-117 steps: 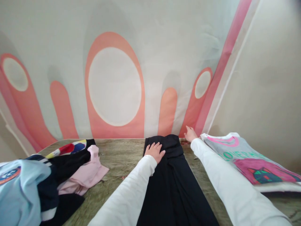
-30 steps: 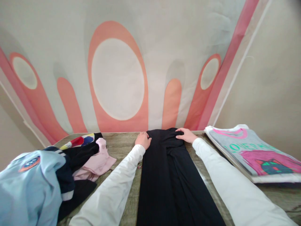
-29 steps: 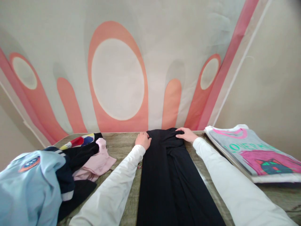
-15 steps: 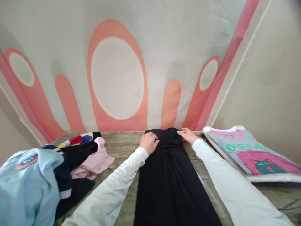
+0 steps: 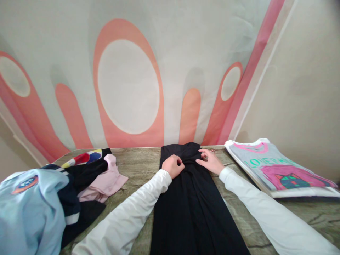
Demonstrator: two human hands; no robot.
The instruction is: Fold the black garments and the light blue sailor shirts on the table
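A pair of black trousers (image 5: 191, 212) lies lengthwise down the middle of the table, with its waist end at the far edge and creases running along it. Just below the waistband, the fingers and thumb of my left hand (image 5: 173, 166) are closed in a pinch on the cloth. My right hand (image 5: 211, 162) is at the right side of the waist, its thumb and forefinger apart and the fingertips over the black fabric. Small wrinkles show in the cloth between both hands.
On the left of the wooden table (image 5: 140, 159) is a loose heap with a light blue garment (image 5: 29, 209), a pink garment (image 5: 106, 180) and dark clothes. A flat stack topped by a grey printed T-shirt (image 5: 273, 163) lies right. A patterned backdrop (image 5: 170, 71) rises behind.
Both hands have come nearer to me, down from the waist end. My left hand has closed into a pinch, and the right has moved in over the fabric. The view has shifted slightly.
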